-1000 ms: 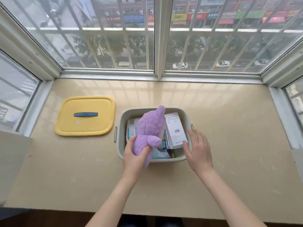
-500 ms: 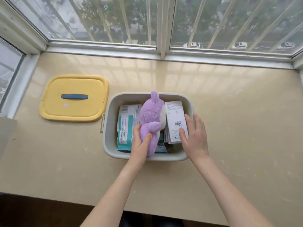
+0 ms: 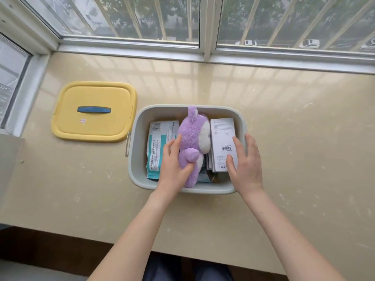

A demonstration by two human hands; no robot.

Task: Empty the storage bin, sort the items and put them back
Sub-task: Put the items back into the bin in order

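Bin: a pale grey, round-cornered plastic storage bin [image 3: 140, 128] sits open on the beige tabletop [image 3: 294, 138], near its front edge, with a slim handle on its left wall.
Plush toy: a purple and white soft plush toy [image 3: 192, 134] stands on end in the middle of the bin, one ear reaching above the far rim.
Left hand: the left hand [image 3: 172, 165] is wrapped around the toy's lower body, thumb across its front.
Right hand: the right hand [image 3: 245, 165] lies spread over a white rectangular box with a barcode [image 3: 222, 136] at the bin's right side, thumb and a finger on its face; whether it grips the box I cannot tell.
Packet: a teal and white printed flat packet [image 3: 160, 145] lies in the left part of the bin, partly under the toy and hand.
Hidden: more items lie beneath the toy and box near the front wall, too covered to name; the print on the box is too small to read.
Lid: a yellow plastic lid with a dark blue handle [image 3: 93, 110] lies flat on the tabletop just left of the bin, apart from it.
Beyond: a barred window [image 3: 203, 21] runs behind the tabletop.
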